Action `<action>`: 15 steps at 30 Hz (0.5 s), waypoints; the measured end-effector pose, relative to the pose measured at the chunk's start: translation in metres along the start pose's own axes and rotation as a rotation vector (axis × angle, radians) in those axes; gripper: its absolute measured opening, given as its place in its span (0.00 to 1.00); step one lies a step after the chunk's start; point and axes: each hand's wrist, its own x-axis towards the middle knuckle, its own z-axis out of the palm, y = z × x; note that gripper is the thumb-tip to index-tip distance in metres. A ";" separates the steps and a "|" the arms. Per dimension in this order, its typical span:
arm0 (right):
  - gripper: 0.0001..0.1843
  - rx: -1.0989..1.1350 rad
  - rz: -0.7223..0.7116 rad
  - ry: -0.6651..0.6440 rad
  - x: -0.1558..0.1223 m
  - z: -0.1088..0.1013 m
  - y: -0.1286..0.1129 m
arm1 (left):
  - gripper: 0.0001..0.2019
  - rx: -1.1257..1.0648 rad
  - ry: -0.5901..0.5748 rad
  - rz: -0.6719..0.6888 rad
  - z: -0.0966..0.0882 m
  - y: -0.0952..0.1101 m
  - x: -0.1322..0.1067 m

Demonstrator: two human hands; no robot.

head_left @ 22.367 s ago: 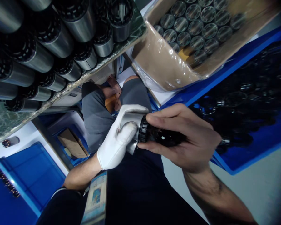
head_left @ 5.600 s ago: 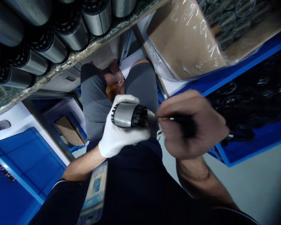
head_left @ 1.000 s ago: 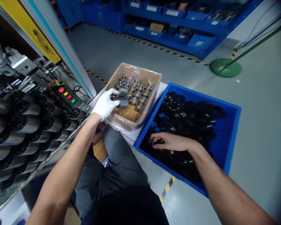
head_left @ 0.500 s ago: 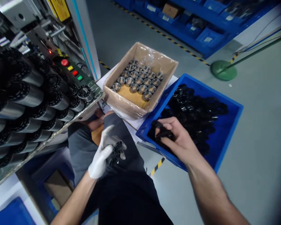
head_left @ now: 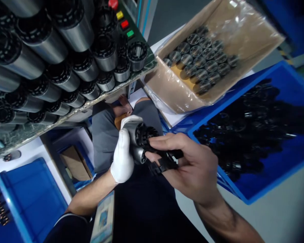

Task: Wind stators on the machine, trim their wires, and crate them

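Observation:
My left hand (head_left: pixel 123 156), in a white glove, is closed around metal sleeves (head_left: pixel 131 130) held above my lap; two sleeve ends show. My bare right hand (head_left: pixel 195 165) is closed on several black plastic rings (head_left: pixel 164 163). Its thumb and fingers press one black ring (head_left: pixel 150 133) against the open end of the upper sleeve. Whether that ring sits fully in the sleeve is hidden by the fingers. The other rings hang below, between the fingers and palm.
Metal sleeves with black ring ends (head_left: pixel 106 55) stand in rows on the machine table (head_left: pixel 149 62) at upper left. A cardboard box (head_left: pixel 172 96) of metal sleeves stands ahead. To the right is a blue bin (head_left: pixel 245 199) of black plastic rings. Another blue bin (head_left: pixel 38 189) is at lower left.
My right hand has left the blue bin with black rings and come to the sleeves in my left hand. The view has turned and moved closer to the table.

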 end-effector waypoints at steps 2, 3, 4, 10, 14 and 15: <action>0.15 -0.009 0.019 0.000 -0.001 0.003 0.000 | 0.28 -0.033 -0.007 -0.026 -0.003 0.000 -0.002; 0.15 -0.006 0.030 0.003 -0.001 0.004 0.000 | 0.28 -0.040 -0.013 -0.034 -0.004 -0.001 -0.003; 0.15 -0.003 0.039 0.007 -0.001 0.005 0.000 | 0.28 -0.036 -0.016 -0.030 -0.006 -0.002 -0.003; 0.26 0.011 0.097 0.059 -0.002 0.010 0.003 | 0.26 0.072 -0.062 0.081 -0.014 -0.003 0.000; 0.32 0.049 0.133 0.057 -0.004 0.015 0.006 | 0.26 0.149 -0.085 0.082 -0.019 0.004 0.001; 0.32 0.064 0.137 0.058 -0.004 0.016 0.007 | 0.26 0.158 -0.100 0.083 -0.020 0.005 0.001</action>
